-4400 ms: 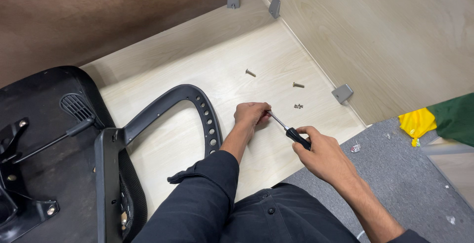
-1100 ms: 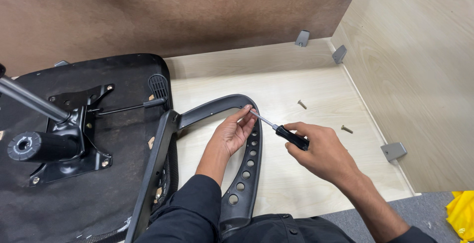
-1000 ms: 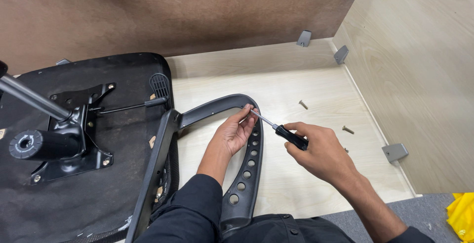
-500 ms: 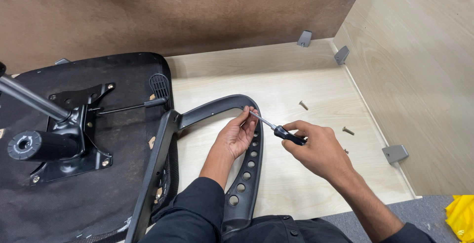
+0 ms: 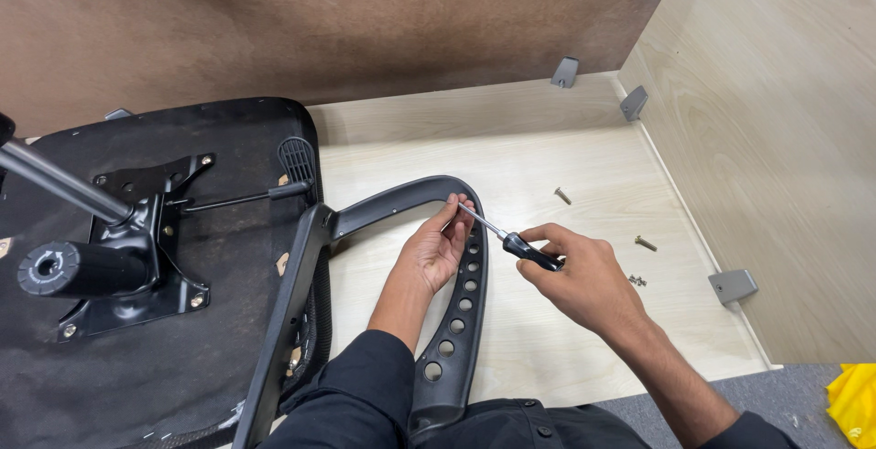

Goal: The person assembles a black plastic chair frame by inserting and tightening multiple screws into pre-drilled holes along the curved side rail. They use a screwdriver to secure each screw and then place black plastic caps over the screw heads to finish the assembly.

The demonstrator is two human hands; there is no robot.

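1. Since a half-second earlier, little shifts: right hand (image 5: pixel 575 276) still grips the screwdriver (image 5: pixel 511 241).
2. Left hand (image 5: pixel 438 246) clasps the black armrest (image 5: pixel 456 321) at the tip.
3. Three loose screws (image 5: pixel 562 195) remain on the board (image 5: pixel 566 339); fastening looks unfinished.

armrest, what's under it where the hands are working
Under the black armrest lies the pale wooden board. The left hand covers the spot where the screwdriver tip meets it, so any screw there is hidden.

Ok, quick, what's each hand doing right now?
Left hand: fingers closed on the black chair armrest, at the screwdriver tip.
Right hand: closed around the screwdriver handle.
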